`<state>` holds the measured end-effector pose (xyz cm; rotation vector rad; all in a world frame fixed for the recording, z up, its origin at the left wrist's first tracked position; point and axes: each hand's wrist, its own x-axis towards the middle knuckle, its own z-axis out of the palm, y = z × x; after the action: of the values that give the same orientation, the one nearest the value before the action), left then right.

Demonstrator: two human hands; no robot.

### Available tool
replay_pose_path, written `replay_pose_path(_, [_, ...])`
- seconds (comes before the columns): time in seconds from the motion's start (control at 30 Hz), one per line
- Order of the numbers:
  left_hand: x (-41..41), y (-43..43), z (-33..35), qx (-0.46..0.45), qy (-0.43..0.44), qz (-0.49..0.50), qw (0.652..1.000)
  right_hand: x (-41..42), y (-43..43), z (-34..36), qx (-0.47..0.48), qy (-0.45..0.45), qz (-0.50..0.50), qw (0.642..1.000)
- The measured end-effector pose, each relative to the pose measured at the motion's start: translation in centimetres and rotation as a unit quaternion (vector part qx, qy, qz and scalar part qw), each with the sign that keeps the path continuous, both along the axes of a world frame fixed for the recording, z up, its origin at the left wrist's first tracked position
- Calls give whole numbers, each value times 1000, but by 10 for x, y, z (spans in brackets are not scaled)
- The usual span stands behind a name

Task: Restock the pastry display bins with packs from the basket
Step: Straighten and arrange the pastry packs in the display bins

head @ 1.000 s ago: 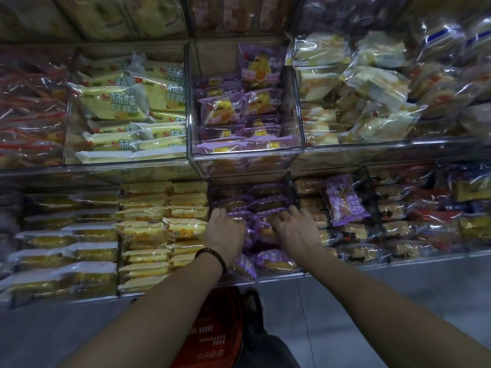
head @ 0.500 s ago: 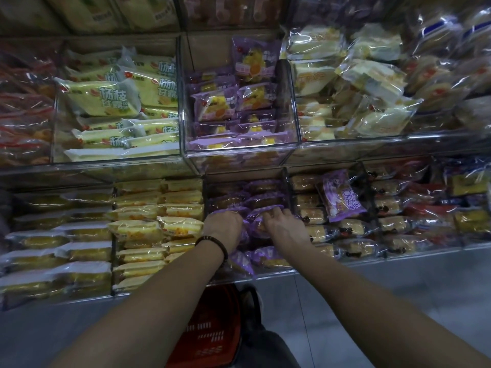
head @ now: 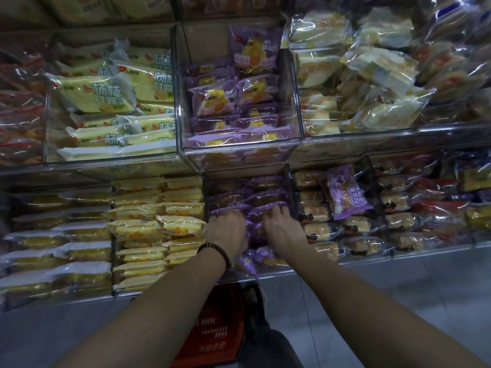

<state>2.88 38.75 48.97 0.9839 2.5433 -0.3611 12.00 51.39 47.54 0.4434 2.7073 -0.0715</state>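
Now the purple packs (head: 261, 209) in the lower middle bin (head: 289, 181) are pressed further back than a second ago, the left hand (head: 225, 229) curled over them and the right hand's (head: 283, 229) fingers spread flat on them. Room at the front is likely being made; the red basket (head: 212, 330) sits on the floor below.

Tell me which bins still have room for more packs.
Free: the upper purple bin, bare behind its low stack beside one upright pack. Crowded: the lower purple bin where both hands press, and the yellow stacks leftward.
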Motion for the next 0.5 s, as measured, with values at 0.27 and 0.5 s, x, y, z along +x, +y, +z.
replay_pose_path(0.27, [-7, 3, -3, -10, 16, -17, 1000, -4, 3, -2, -14, 12, -29, 999])
replay_pose_path(0.5, [-7, 8, -6, -12, 38, -24, 999, -4, 2, -3, 32, -16, -16, 999])
